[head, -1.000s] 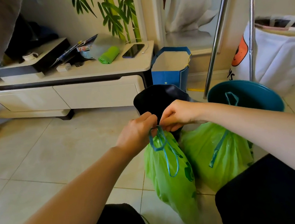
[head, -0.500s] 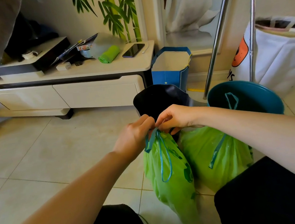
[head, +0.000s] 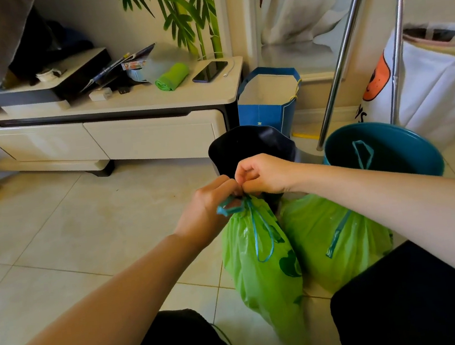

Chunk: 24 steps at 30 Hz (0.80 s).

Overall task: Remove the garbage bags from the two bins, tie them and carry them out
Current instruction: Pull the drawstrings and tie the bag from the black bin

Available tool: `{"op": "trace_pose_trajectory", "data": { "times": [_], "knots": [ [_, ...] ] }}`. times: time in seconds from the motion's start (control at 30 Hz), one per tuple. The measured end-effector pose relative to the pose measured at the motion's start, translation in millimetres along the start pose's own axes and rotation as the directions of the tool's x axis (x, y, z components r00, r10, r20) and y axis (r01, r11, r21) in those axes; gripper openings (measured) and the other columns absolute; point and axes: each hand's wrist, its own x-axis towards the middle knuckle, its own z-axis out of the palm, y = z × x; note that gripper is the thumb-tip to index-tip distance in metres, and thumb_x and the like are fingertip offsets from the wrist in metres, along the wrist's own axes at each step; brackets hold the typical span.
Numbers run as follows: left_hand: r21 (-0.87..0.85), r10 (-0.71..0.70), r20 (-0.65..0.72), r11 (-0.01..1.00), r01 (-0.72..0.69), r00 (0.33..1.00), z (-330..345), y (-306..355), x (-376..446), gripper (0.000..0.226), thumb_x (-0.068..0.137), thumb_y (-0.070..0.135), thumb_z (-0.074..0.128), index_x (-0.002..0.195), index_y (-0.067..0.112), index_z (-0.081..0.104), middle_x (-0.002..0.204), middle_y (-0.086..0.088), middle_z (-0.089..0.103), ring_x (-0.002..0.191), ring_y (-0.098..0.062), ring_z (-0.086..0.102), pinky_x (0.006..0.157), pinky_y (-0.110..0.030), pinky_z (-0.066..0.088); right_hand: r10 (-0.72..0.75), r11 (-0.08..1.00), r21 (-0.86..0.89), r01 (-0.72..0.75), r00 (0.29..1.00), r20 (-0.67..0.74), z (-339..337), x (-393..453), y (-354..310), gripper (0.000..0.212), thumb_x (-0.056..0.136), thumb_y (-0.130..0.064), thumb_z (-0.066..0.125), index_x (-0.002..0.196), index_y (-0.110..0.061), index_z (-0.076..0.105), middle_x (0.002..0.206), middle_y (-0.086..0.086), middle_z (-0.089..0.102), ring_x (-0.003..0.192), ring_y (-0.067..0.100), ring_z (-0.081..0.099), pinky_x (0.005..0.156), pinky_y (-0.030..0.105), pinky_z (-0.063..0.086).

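Observation:
Two green garbage bags stand on the tiled floor in front of me. The nearer bag has a blue drawstring gathered at its neck. My left hand and my right hand both pinch that drawstring at the top of the bag, fingers closed and nearly touching. The second green bag lies to the right with its own blue drawstring hanging down. Behind the bags stand a black bin and a teal bin.
A low white cabinet runs along the far wall with a phone and a green roll on top. A blue paper bag, two metal poles and a white laundry hamper stand at the back right.
My hands have drawn closer together and pulled the drawstring tighter at the bag's neck. The hanging loop is now shorter and narrower.

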Motion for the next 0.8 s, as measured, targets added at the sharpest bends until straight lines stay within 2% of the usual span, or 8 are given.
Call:
{"op": "trace_pose_trajectory", "data": {
  "times": [0.1,0.23,0.3,0.37,0.43,0.5,0.63,0.8],
  "knots": [
    [0.017,-0.029,-0.005,0.999,0.029,1.000,0.4,-0.9,-0.4,0.010,0.079,0.005,0.072,0.081,0.009,0.063,0.078,-0.003,0.061,0.065,-0.015,0.054,0.058,-0.030,0.047,0.005,1.000,-0.006,-0.005,1.000,-0.010,0.4,2.2,0.1,0.017,0.082,0.001,0.062,0.080,-0.015,0.060,0.071,0.006,0.064,0.054,0.006,0.058,0.054,0.018,0.048],
    [0.013,-0.028,-0.013,1.000,0.028,1.000,-1.9,-3.4,-0.9,0.013,0.076,-0.001,0.074,0.076,0.007,0.063,0.074,-0.001,0.059,0.063,-0.007,0.048,0.058,-0.013,0.040,-0.018,0.998,-0.063,0.018,1.000,-0.004,-3.9,5.2,-0.1,0.016,0.082,-0.002,0.064,0.083,-0.018,0.059,0.076,0.004,0.067,0.068,0.010,0.062,0.066,0.021,0.050],
    [0.006,-0.021,-0.005,1.000,0.021,1.000,-1.7,-4.5,-1.7,0.013,0.077,-0.002,0.072,0.077,0.007,0.062,0.074,-0.001,0.059,0.062,-0.010,0.051,0.057,-0.018,0.043,-0.009,0.998,-0.069,0.011,1.000,0.030,-7.3,4.9,-2.2,0.016,0.083,-0.001,0.062,0.087,-0.016,0.059,0.057,-0.009,0.064,0.055,-0.003,0.058,0.058,0.013,0.045],
    [-0.008,0.013,0.011,1.000,-0.013,1.000,-2.2,-4.0,-1.8,0.014,0.077,-0.004,0.068,0.080,0.008,0.063,0.076,-0.002,0.060,0.065,-0.010,0.053,0.059,-0.019,0.044,0.012,0.997,-0.074,-0.008,0.998,0.056,-9.6,4.9,-3.0,0.014,0.084,-0.001,0.060,0.090,-0.014,0.059,0.043,-0.014,0.059,0.046,-0.001,0.051,0.057,0.015,0.042],
    [-0.024,0.032,0.017,0.999,-0.031,0.999,-2.9,-3.4,-0.4,0.010,0.079,-0.002,0.066,0.082,0.008,0.064,0.078,-0.002,0.061,0.068,-0.008,0.054,0.062,-0.019,0.047,0.023,0.996,-0.093,-0.016,0.997,0.078,-11.2,5.1,-3.1,0.009,0.085,-0.005,0.061,0.089,-0.013,0.063,0.041,-0.013,0.057,0.050,0.007,0.046,0.062,0.027,0.040],
    [-0.036,0.025,0.007,0.999,-0.024,1.000,-1.7,-3.2,0.0,0.006,0.080,0.000,0.063,0.082,0.005,0.065,0.079,-0.006,0.063,0.070,-0.014,0.059,0.064,-0.031,0.052,0.017,0.979,-0.203,0.006,0.994,0.111,-13.9,4.4,-3.9,0.006,0.085,-0.014,0.063,0.083,-0.010,0.068,0.047,-0.011,0.057,0.051,0.006,0.046,0.061,0.029,0.041],
    [-0.058,0.054,0.022,0.997,-0.052,0.998,4.4,2.2,0.7,0.006,0.082,0.003,0.059,0.081,0.005,0.064,0.081,-0.010,0.064,0.070,-0.024,0.064,0.062,-0.040,0.055,-0.041,0.808,-0.572,0.138,0.983,0.180,-17.9,1.6,-9.0,0.041,0.089,-0.034,0.056,0.057,-0.009,0.051,0.052,0.003,0.038,0.049,0.015,0.032,0.052,0.033,0.032],
    [-0.042,0.034,0.005,0.999,-0.034,0.999,3.1,0.9,4.7,0.006,0.078,-0.003,0.066,0.078,0.003,0.066,0.076,-0.010,0.064,0.066,-0.024,0.064,0.061,-0.039,0.055,-0.083,0.619,-0.773,0.136,0.991,0.107,-25.8,0.0,-17.2,0.048,0.089,-0.044,0.050,0.051,-0.017,0.042,0.049,-0.001,0.037,0.047,0.018,0.037,0.051,0.034,0.034]
  ]
}}
